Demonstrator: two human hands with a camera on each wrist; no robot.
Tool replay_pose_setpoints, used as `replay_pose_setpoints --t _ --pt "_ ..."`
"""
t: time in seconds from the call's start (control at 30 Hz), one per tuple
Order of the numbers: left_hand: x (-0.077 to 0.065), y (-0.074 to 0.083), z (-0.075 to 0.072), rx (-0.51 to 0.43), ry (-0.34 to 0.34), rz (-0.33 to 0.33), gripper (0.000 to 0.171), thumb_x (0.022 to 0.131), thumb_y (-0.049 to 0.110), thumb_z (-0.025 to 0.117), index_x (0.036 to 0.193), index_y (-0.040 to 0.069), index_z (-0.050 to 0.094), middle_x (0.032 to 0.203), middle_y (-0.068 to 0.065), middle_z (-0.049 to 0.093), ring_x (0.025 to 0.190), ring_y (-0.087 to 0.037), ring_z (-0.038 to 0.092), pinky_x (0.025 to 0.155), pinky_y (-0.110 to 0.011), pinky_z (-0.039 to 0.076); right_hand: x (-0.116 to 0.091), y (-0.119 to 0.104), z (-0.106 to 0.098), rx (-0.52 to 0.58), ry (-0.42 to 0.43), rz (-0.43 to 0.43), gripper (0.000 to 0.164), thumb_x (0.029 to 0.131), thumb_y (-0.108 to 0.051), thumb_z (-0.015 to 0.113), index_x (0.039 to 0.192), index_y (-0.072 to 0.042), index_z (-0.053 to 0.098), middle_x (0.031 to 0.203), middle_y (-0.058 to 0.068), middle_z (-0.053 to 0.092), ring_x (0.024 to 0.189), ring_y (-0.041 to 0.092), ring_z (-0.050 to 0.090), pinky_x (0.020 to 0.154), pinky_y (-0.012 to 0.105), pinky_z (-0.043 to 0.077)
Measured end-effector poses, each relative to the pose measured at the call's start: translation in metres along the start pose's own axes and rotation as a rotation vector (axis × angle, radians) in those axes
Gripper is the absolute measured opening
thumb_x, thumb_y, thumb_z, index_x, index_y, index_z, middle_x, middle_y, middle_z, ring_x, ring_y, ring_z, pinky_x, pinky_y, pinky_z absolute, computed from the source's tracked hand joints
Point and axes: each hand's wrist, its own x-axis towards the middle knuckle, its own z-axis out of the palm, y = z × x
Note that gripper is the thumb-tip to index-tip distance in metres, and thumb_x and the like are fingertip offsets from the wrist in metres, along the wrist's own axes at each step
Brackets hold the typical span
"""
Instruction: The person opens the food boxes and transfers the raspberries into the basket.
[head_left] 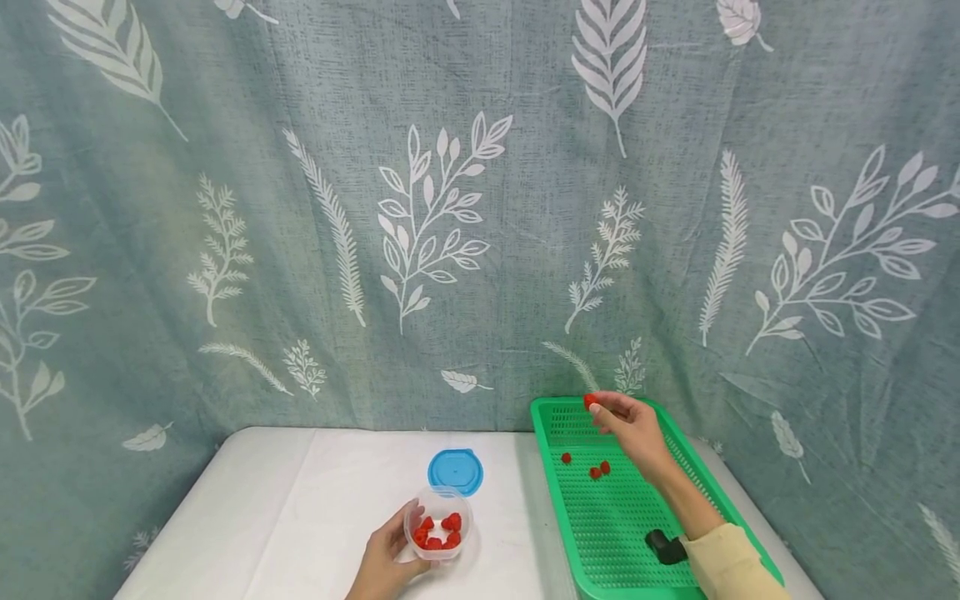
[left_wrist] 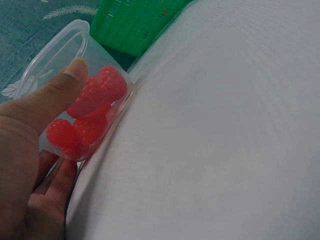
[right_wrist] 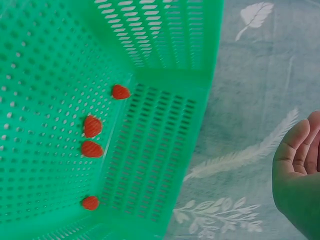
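Now, right hand (head_left: 628, 429): pinching 1 raspberry (head_left: 590, 401) near green basket's (head_left: 600, 521) far end
Left hand (head_left: 390, 550): fingers curled round cup (head_left: 441, 502)
Raspberry: probably mid-transfer; next calls for carrying cupward

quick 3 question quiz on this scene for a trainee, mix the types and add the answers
1. What is the left hand doing with the clear tub?
a) lying flat inside it
b) staying clear of it
c) gripping it from the side

2. True or false: the blue lid lies on the white table, off the clear tub.

3. In the right wrist view, how many red berries lie in the green basket?

Key
1. c
2. True
3. Four
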Motion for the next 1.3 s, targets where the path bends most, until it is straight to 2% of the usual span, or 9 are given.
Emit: replay_pose_setpoints --t 0.2,0.4,0.6,0.67,0.87,0.93,1.1,1.3 --pt "0.002 -0.001 0.001 -0.014 -0.011 0.022 0.094 0.076 0.017 0.090 0.155 0.002 0.039 0.157 -0.021 0.043 0.146 -0.044 0.037 0.111 -0.037 0.046 0.013 0.015 -0.006 -0.008 0.013 0.028 0.044 0.100 -0.027 0.066 0.131 0.005 0.061 0.117 0.015 0.069 0.087 0.007 0.068 0.074 0.027 0.061" --pt "0.001 0.002 -0.001 -0.011 -0.023 0.057 0.094 0.077 0.016 0.089 0.155 0.003 0.040 0.157 -0.020 0.044 0.147 -0.043 0.037 0.113 -0.039 0.044 0.020 0.031 -0.008 -0.049 0.022 0.104 0.047 0.101 -0.030 0.065 0.133 0.004 0.059 0.129 0.024 0.064 0.090 0.002 0.067 0.079 0.024 0.061" --pt "-0.001 0.005 -0.003 0.001 -0.012 0.072 0.093 0.076 0.014 0.089 0.154 0.002 0.040 0.153 -0.021 0.048 0.145 -0.043 0.040 0.113 -0.040 0.044 0.023 0.047 -0.003 -0.127 0.038 0.142 0.045 0.101 -0.030 0.065 0.133 0.001 0.060 0.130 0.021 0.063 0.101 0.007 0.062 0.083 0.021 0.057" --pt "-0.002 0.005 -0.003 0.010 -0.007 0.062 0.093 0.076 0.013 0.089 0.154 0.002 0.040 0.154 -0.021 0.047 0.145 -0.043 0.040 0.112 -0.040 0.045 0.023 0.053 -0.001 -0.156 0.042 0.154 0.044 0.101 -0.029 0.065 0.133 0.000 0.062 0.128 0.021 0.063 0.103 0.011 0.061 0.085 0.024 0.056" --pt "-0.003 0.005 -0.003 0.023 -0.006 0.023 0.092 0.077 0.013 0.089 0.154 0.001 0.040 0.157 -0.023 0.042 0.145 -0.045 0.038 0.110 -0.039 0.047 0.025 0.071 0.002 -0.199 0.033 0.187 0.038 0.102 -0.021 0.064 0.131 0.002 0.063 0.127 0.022 0.065 0.108 0.023 0.063 0.098 0.052 0.056" --pt "-0.003 0.004 -0.002 0.025 -0.005 0.017 0.092 0.076 0.013 0.089 0.154 0.001 0.040 0.157 -0.024 0.042 0.145 -0.045 0.039 0.110 -0.039 0.047 0.025 0.076 0.002 -0.206 0.024 0.200 0.036 0.102 -0.019 0.063 0.130 0.003 0.064 0.127 0.022 0.066 0.111 0.029 0.064 0.100 0.055 0.054" --pt "-0.001 0.002 -0.002 0.027 0.003 0.013 0.092 0.076 0.014 0.090 0.154 0.003 0.042 0.157 -0.023 0.043 0.144 -0.045 0.040 0.109 -0.038 0.047 0.024 0.087 0.001 -0.244 -0.021 0.212 0.029 0.101 -0.013 0.064 0.122 0.006 0.066 0.120 0.024 0.068 0.113 0.040 0.064 0.098 0.058 0.055" --pt "0.000 0.000 -0.002 0.014 -0.001 0.018 0.092 0.076 0.014 0.090 0.154 0.002 0.041 0.156 -0.023 0.044 0.144 -0.044 0.040 0.109 -0.037 0.048 0.023 0.097 0.001 -0.325 -0.070 0.217 0.022 0.097 -0.008 0.068 0.111 0.009 0.069 0.108 0.024 0.072 0.103 0.038 0.069 0.085 0.051 0.061"
